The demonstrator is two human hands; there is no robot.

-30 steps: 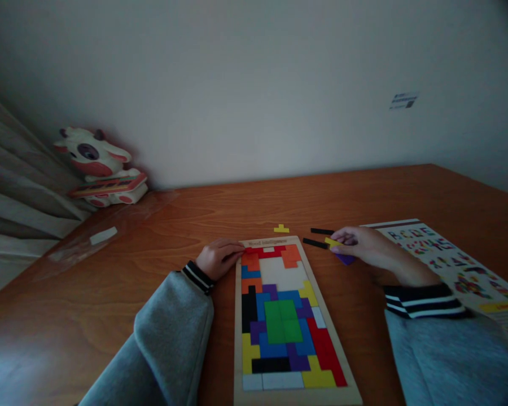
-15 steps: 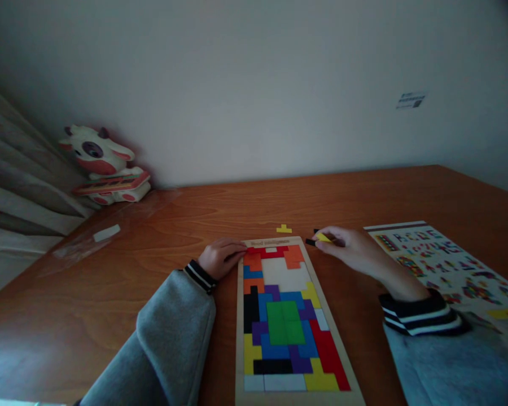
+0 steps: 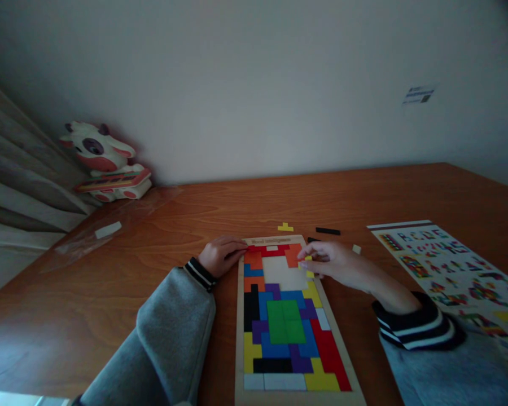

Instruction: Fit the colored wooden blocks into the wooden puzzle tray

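Note:
A wooden puzzle board (image 3: 239, 338) lies lengthwise in front of me, largely filled with coloured blocks. Near its top a bare pale area (image 3: 279, 272) shows between orange, blue and yellow blocks. My left hand (image 3: 221, 255) rests at the board's upper left edge, fingers together on the rim; what they press, if anything, is hidden. Over the upper right edge, my right hand (image 3: 332, 260) pinches a yellow puzzle block (image 3: 309, 269), partly covered by the fingers. Beyond the board lie a yellow T-shaped block (image 3: 285, 227) and a black bar block (image 3: 328, 231). Another black block (image 3: 313, 240) is partly hidden by my right hand.
A small pale block (image 3: 356, 248) lies right of my right hand. A printed pattern sheet (image 3: 452, 270) covers the table's right side. At the back left sits a toy cow with a keyboard (image 3: 110, 163), near clear plastic with a white strip (image 3: 108, 229).
My right hand has moved left and down, carrying the yellow block to the board's upper right edge. The black bar and small pale block are now uncovered. My left hand stays put.

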